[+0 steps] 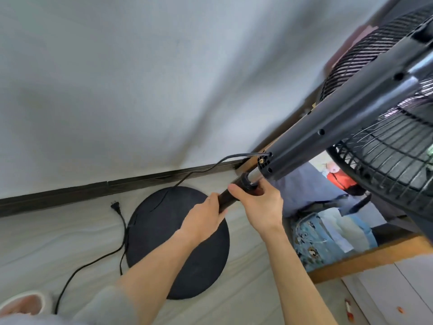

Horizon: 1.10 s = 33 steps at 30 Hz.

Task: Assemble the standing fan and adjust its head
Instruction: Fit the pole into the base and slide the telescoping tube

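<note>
The black fan stands on its round black base (187, 273) on the floor. My left hand (206, 219) is wrapped around the black pole (226, 200) just above the base. My right hand (260, 205) grips the collar at the pole's top, where a shiny inner tube (254, 174) enters the black neck housing (339, 118). The wire-grille fan head (384, 160) looms at the upper right, close to the camera. The power cord (203, 171) leaves the housing and runs down to the floor; its plug (115, 205) lies loose.
A grey wall with a dark skirting board (93, 188) is behind the fan. A wooden-framed mirror (365, 256) leans at the right. White cabinet doors (398, 289) sit at the lower right. A slippered foot (23, 303) shows at the lower left.
</note>
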Motion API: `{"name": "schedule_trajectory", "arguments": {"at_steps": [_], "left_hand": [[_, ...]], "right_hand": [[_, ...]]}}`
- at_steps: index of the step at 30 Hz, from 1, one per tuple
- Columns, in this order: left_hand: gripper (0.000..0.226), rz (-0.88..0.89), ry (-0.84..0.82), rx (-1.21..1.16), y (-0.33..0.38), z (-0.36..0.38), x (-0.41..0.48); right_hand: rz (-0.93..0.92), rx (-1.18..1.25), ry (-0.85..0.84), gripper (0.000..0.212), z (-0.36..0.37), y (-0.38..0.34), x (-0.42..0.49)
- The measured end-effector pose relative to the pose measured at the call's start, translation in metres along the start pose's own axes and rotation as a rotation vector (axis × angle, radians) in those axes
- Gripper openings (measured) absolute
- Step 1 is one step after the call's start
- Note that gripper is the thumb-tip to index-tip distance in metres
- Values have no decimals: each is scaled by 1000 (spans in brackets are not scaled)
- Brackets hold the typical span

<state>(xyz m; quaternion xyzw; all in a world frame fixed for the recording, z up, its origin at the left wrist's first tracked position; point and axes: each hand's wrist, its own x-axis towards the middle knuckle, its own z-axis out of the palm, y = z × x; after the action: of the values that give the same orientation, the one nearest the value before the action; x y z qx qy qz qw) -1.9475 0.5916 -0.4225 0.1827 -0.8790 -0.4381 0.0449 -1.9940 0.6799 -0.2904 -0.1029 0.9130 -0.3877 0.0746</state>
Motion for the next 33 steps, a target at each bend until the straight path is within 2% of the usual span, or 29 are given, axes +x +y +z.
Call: {"name": "schedule_trajectory", "arguments": {"at_steps": [4, 8, 12, 13, 16, 18, 20, 26, 33], "left_hand": [[42, 57, -11, 54, -5, 0, 9], [36, 84, -5, 39, -13, 1, 15], [17, -78, 95, -309, -4, 13, 17], [18, -105, 107, -369, -1, 16, 20], [19, -111, 26, -443, -1, 18, 30], [15, -65, -27, -443, -4, 16, 34], [18, -42, -45, -455, -9, 16, 36], [23, 4, -9, -478, -15, 21, 39], [20, 6, -64, -493, -14, 15, 39]], "right_hand": [[-48, -53, -70, 17, -10, -4, 9], [-54, -9, -82, 18, -4, 0, 11], [-29, 89, 32, 26, 19, 3, 5], [-22, 71, 90, 31, 24, 3, 5], [-51, -188, 207, 46, 25, 0, 9], [-34, -397, 163, 51, 16, -3, 11], [-34, -508, 98, 51, 11, -8, 14], [-191, -275, 31, 33, 8, -3, 25], [-376, -277, -57, 37, 3, 14, 47]]}}
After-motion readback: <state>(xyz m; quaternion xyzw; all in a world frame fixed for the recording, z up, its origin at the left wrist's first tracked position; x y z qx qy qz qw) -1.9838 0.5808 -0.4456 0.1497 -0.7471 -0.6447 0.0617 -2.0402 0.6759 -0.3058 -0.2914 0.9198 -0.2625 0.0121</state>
